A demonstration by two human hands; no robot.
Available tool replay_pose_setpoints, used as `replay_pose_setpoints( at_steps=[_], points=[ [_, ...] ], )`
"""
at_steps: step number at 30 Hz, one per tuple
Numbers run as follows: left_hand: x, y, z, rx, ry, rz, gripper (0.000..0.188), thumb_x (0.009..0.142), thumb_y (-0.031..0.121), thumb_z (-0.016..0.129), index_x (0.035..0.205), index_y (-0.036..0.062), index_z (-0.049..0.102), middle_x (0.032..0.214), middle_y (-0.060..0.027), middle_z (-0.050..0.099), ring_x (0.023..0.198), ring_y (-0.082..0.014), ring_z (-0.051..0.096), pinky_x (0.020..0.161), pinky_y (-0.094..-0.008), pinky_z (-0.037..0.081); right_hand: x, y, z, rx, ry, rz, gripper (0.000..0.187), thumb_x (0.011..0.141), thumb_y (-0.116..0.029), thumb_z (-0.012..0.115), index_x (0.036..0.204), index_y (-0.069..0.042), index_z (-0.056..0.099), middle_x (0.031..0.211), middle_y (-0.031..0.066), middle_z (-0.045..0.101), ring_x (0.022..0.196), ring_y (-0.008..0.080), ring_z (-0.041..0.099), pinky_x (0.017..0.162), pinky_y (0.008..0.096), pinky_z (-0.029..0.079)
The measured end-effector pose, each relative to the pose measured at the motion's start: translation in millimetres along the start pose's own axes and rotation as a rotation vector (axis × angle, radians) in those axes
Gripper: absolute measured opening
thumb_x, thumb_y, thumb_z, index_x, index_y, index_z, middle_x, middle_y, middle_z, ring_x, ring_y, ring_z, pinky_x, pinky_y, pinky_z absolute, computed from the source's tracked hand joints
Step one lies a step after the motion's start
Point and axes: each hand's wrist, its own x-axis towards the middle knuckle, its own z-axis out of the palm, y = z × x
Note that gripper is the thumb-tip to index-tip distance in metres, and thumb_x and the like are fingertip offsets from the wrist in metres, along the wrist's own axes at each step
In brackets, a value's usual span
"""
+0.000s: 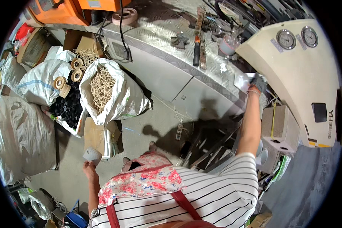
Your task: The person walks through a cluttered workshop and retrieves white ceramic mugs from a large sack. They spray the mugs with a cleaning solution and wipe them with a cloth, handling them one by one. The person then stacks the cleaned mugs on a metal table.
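Low on the left, my bare left hand pinches a pale grey, rounded piece; I cannot make out its kind. Reaching far right, my right hand wears a dark covering like a glove, with a band at the wrist. It is at the end of the metal ledge, beside a shiny pale sheet-like thing. Its fingers are too dark and small to read. Along the ledge lie an orange-and-black-handled tool, a crumpled grey rag and a translucent cup.
White sacks stand at left, one filled with beige plastic pieces, another with black pieces. A cardboard box sits below them. A cream machine panel with two gauges curves at right. A power strip lies on the floor.
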Motion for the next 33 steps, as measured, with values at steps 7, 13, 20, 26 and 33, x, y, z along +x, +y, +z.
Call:
replay_pose_setpoints(
  at_steps=[7, 13, 20, 26, 33],
  points=[
    [0.1, -15.9, -9.6, 0.029, 0.039, -0.028, 0.018, 0.080, 0.001, 0.049, 0.097, -0.0014, 0.052, 0.094, -0.0089, 0.058, 0.086, -0.0160, 0.056, 0.075, -0.0285, 0.045, 8.9, 1.5, -15.0, 0.136, 0.206, -0.093, 0.051, 0.085, -0.049, 0.039, 0.094, -0.003, 0.061, 0.085, 0.0152, 0.062, 0.079, 0.0258, 0.059, 0.074, 0.0361, 0.045],
    [2.6, -15.3, -13.3, 0.045, -0.029, 0.030, 0.020, 0.082, 0.007, 0.050, 0.100, -0.0024, 0.052, 0.097, -0.0086, 0.057, 0.087, -0.0173, 0.056, 0.076, -0.0290, 0.044, -2.8, -6.8, -48.7, -0.691, 0.143, -0.337, 0.041, 0.077, -0.033, 0.061, 0.107, -0.005, 0.056, 0.092, 0.0065, 0.060, 0.082, 0.0214, 0.054, 0.066, 0.0414, 0.045],
    [-32.7, 41.1, 37.0, 0.025, 0.119, 0.127, 0.039, 0.085, 0.020, 0.054, 0.115, -0.0037, 0.046, 0.101, -0.0100, 0.054, 0.091, -0.0168, 0.051, 0.079, -0.0295, 0.041, -231.6, -62.8, -52.8, 0.638, -0.295, -0.327, 0.030, 0.084, -0.020, 0.058, 0.104, 0.002, 0.057, 0.099, 0.0106, 0.061, 0.079, 0.0175, 0.059, 0.067, 0.0279, 0.050],
    [-31.9, 75.5, 31.5, -0.177, -0.236, 0.330, 0.028, 0.088, 0.009, 0.048, 0.113, -0.0021, 0.044, 0.099, -0.0104, 0.058, 0.092, -0.0146, 0.055, 0.086, -0.0287, 0.042, -433.7, -74.0, 34.0, 0.613, -0.813, -0.763, 0.020, 0.079, -0.007, 0.063, 0.096, 0.000, 0.056, 0.095, 0.0056, 0.059, 0.084, 0.0152, 0.057, 0.076, 0.0285, 0.047],
    [-55.7, 83.5, -46.1, -0.233, -0.355, 0.372, 0.026, 0.090, 0.009, 0.046, 0.113, -0.0018, 0.044, 0.103, -0.0079, 0.057, 0.095, -0.0137, 0.053, 0.089, -0.0289, 0.040, -671.2, -159.3, 14.7, 0.958, -1.530, -0.430, 0.034, 0.073, 0.007, 0.064, 0.104, 0.002, 0.051, 0.096, 0.0046, 0.058, 0.084, 0.0127, 0.056, 0.074, 0.0262, 0.047]
  ],
)
